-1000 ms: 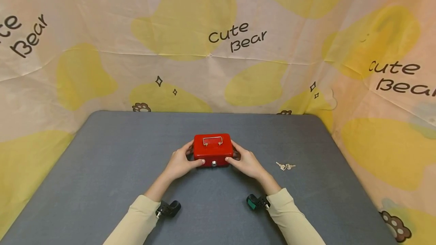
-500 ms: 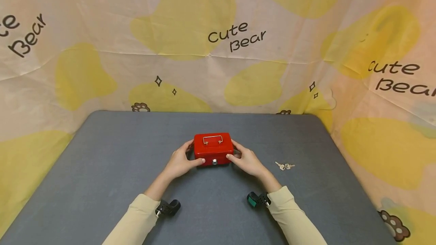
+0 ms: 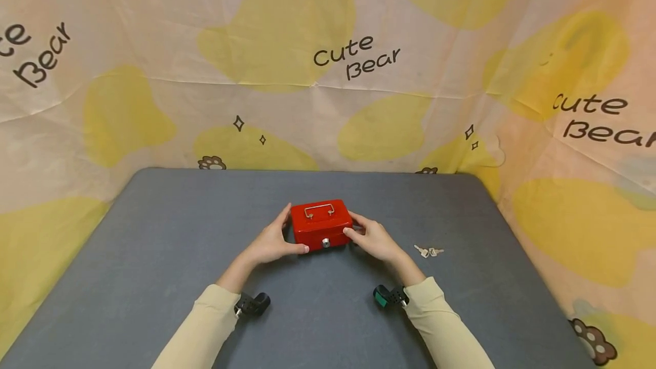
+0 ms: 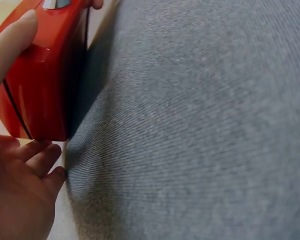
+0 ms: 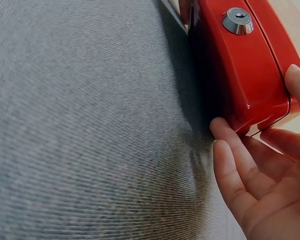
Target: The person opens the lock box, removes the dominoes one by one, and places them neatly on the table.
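Note:
A red metal cash box [image 3: 322, 224] with a folded wire handle on its lid is held near the middle of the grey table, lid closed. Its silver keyhole lock [image 5: 238, 21] faces the person. My left hand [image 3: 269, 242] grips the left end, thumb at the lower front corner, fingers along the side. On the right end, my right hand [image 3: 376, 239] has its thumb at the front near the lid seam, with fingers at the side and bottom edge. The box slants, its right end higher; the dark underside shows in the right wrist view.
Two small keys [image 3: 428, 251] lie on the grey table [image 3: 205, 204] to the right of the right hand. A patterned cloth [image 3: 277, 44] hangs behind the table and at both sides. Each wrist carries a black camera mount.
The cash box has turned slightly counterclockwise, its right end rising. The right hand moved up a little with it, and the left thumb slid slightly lower. The keys stayed put.

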`<state>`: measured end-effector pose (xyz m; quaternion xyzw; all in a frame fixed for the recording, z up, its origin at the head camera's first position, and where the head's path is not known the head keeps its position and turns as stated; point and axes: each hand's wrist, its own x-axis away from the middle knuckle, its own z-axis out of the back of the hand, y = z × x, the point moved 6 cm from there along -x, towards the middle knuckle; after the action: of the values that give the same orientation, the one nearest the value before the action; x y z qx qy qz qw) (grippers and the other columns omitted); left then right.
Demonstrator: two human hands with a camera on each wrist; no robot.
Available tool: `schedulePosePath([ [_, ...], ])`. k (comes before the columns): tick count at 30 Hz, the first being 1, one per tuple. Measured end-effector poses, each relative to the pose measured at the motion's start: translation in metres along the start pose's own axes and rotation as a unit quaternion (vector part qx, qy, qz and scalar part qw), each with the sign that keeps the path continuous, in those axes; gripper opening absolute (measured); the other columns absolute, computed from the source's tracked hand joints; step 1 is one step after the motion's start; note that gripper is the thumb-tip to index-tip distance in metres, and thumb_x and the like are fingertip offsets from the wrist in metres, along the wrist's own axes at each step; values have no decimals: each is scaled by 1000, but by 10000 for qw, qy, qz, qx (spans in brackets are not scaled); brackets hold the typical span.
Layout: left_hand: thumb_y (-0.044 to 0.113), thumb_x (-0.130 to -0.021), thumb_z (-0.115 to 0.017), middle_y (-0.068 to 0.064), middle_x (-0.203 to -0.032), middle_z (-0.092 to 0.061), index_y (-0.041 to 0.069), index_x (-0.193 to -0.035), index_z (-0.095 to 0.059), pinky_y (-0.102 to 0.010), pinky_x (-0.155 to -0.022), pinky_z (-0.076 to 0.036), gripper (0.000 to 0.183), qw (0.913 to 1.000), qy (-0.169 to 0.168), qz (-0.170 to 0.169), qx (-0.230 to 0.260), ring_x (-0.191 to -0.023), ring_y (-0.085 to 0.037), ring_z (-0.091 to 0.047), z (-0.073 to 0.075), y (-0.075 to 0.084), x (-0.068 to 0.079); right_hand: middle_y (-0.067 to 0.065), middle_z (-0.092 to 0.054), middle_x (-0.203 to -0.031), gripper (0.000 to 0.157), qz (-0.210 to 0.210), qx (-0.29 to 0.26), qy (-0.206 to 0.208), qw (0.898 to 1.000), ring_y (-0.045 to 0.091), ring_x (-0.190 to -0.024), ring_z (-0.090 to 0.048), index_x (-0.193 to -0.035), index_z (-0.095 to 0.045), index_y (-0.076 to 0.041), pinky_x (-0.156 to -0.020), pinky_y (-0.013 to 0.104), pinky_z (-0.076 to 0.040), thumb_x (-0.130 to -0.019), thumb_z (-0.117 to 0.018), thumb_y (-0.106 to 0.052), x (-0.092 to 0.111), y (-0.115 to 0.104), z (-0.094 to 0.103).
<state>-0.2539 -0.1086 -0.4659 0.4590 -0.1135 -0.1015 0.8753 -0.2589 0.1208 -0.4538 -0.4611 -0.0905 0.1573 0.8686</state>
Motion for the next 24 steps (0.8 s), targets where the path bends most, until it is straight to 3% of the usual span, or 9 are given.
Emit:
schedulePosePath([
  [10, 36, -68, -80, -14, -147, -30, 6, -148, -6, -52, -105, -29, 113, 9993, -43, -171, 342, -131, -31, -36, -3, -3, -2, 10, -62, -118, 50, -78, 137, 89, 9998, 14, -87, -64, -134, -47, -6, -66, 24, -51, -91, -58, -28, -6, 0, 3],
  [24, 32, -66, -83, -8, -134, -48, 9, -143, -23, -48, -105, -32, 101, 9975, 257, -271, 596, -124, -28, -45, -2, -2, 0, 11, -65, -109, 51, -68, 118, 9, 9999, 20, -79, -63, -134, -46, -4, -63, 26, -49, -92, -56, -30, -7, -1, 2],
])
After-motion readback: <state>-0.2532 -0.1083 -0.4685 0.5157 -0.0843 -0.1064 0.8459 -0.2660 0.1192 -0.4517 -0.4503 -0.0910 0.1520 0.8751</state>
